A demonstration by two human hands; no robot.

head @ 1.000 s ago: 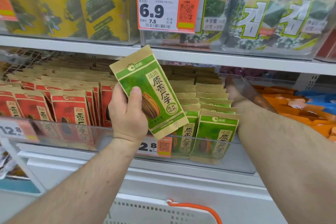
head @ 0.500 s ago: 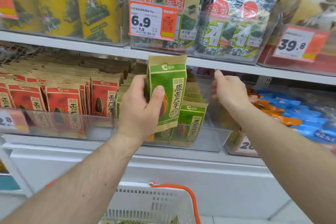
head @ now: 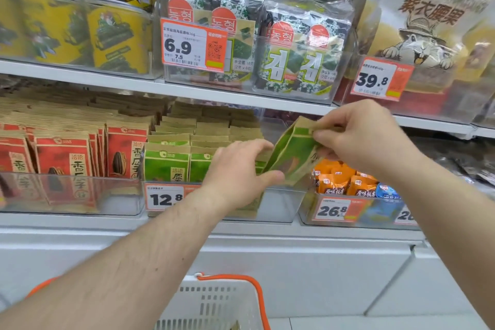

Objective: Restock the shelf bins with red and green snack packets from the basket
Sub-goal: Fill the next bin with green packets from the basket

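Note:
A green snack packet (head: 293,153) hangs tilted over the right end of the clear bin (head: 278,203) that holds the rows of green packets (head: 167,166). My right hand (head: 364,136) pinches its top edge. My left hand (head: 238,171) holds its lower part, thumb under the bottom corner, fingers stretched over the packets behind. Red packets (head: 64,158) fill the bin to the left. The white basket (head: 214,305) with an orange handle stands below, between my forearms.
Above is a shelf (head: 187,88) of seaweed packs (head: 300,53) and yellow tins (head: 117,35) with price tags. A bin of orange and blue packets (head: 345,185) sits right of the green bin. A white cabinet front (head: 294,262) runs below.
The green packet went from upright in my left hand at the bin's middle to tilted at its right end. My right hand came off the bin wall and took its top edge.

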